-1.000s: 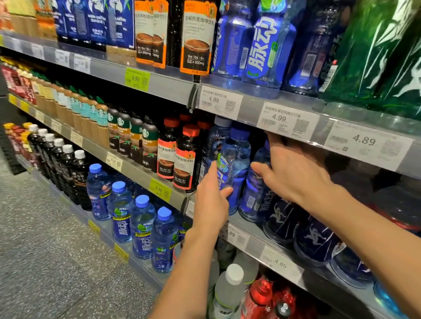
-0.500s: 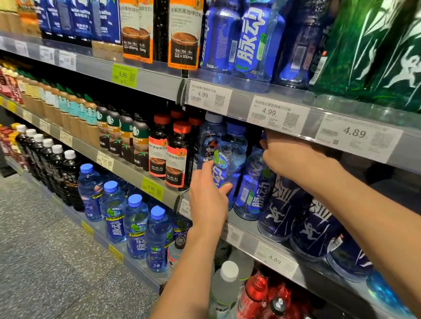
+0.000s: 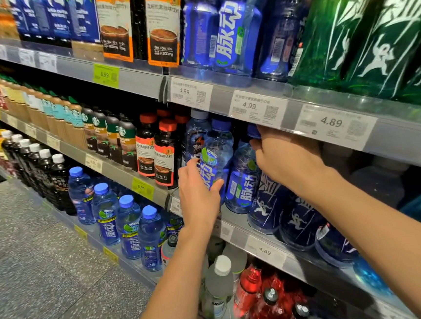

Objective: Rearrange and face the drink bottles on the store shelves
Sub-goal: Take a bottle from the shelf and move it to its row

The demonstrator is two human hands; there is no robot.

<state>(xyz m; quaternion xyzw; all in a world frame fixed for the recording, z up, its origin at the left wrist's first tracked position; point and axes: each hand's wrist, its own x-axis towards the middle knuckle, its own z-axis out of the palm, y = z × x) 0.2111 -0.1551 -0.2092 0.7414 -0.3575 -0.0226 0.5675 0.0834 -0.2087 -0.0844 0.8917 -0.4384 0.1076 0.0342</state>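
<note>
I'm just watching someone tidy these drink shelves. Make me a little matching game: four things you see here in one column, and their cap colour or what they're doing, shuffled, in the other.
Things:
1. left hand
2. right hand
3. dark coffee bottles
4. black bottles on the lowest shelf

States:
A. white caps
B. red-orange caps
C. grips the body of a clear blue bottle
D. reaches to the top of the neighbouring blue bottle, just under the price rail

Pairs: 1-C, 2-D, 3-B, 4-A
</note>
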